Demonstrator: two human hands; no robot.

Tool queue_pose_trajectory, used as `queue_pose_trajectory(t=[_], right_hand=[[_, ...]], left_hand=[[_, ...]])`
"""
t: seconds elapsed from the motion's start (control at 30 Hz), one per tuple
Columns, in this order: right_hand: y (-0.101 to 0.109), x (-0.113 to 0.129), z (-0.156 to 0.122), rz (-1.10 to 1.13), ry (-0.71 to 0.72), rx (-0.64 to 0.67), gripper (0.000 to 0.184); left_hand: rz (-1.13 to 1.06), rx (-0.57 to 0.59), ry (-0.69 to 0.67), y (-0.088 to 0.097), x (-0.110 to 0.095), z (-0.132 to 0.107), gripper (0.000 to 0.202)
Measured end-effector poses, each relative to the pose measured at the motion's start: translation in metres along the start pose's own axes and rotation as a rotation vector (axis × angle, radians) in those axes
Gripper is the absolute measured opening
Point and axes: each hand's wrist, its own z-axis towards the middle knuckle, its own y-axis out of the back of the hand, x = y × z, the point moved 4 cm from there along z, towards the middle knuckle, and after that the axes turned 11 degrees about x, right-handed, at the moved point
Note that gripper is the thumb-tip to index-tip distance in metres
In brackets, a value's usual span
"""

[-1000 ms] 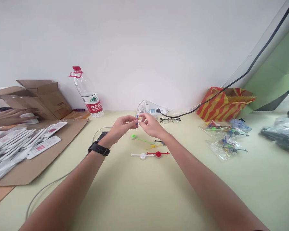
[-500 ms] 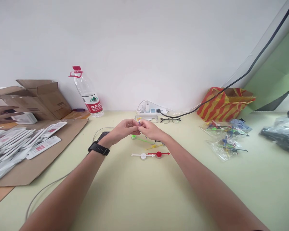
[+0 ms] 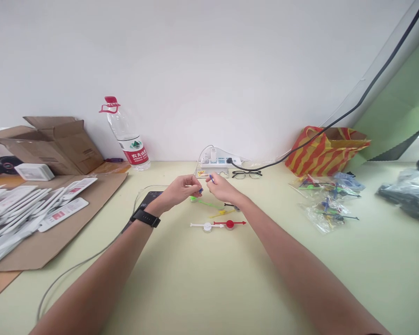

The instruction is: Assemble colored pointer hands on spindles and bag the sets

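Observation:
My left hand (image 3: 180,190), with a black watch (image 3: 145,217) on its wrist, is pinched on a small blue plastic piece (image 3: 200,190). Just right of it, my right hand (image 3: 224,190) is closed on a blue arrow-shaped piece (image 3: 211,177), mostly hidden by the fingers. A small gap separates the two hands. Below them on the table lie a white arrow spinner (image 3: 207,227) and a red arrow spinner (image 3: 230,224), end to end. Behind these are a yellow arrow (image 3: 222,213) and a green arrow spinner (image 3: 193,199), partly covered by my left hand.
Eyeglasses (image 3: 247,175) and a power strip (image 3: 219,162) are near the wall. A phone (image 3: 152,197) lies beside my left wrist. At left stand a water bottle (image 3: 134,144), a cardboard box (image 3: 56,144) and white cards (image 3: 24,204); at right, bagged spinners (image 3: 330,207) and a striped bag (image 3: 316,153).
My hands have moved apart from touching, each now with a blue piece. Another person's hand at the far left has left the view, and the white box there stands alone.

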Motion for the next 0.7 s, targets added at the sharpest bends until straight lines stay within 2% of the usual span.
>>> queue_pose_trajectory(t=[0.17, 0.27, 0.4, 0.6, 0.7], right_hand=[[0.0, -0.009, -0.007, -0.12, -0.042, 0.164, 0.023], [-0.006, -0.008, -0.01, -0.181, -0.027, 0.22, 0.03], [-0.009, -0.009, -0.009, -0.229, -0.021, 0.219, 0.027], [0.016, -0.011, -0.01, -0.27, -0.023, 0.169, 0.027], [0.027, -0.004, -0.017, -0.269, 0.041, 0.272, 0.03]], left_hand=[[0.146, 0.005, -0.102, 0.002, -0.001, 0.001, 0.033], [0.318, -0.031, -0.18, 0.001, 0.002, 0.003, 0.031], [0.454, -0.071, -0.141, -0.001, 0.015, 0.004, 0.028], [0.55, -0.007, -0.142, -0.004, 0.025, 0.003, 0.025], [0.575, 0.003, -0.144, -0.004, 0.026, 0.003, 0.024]])
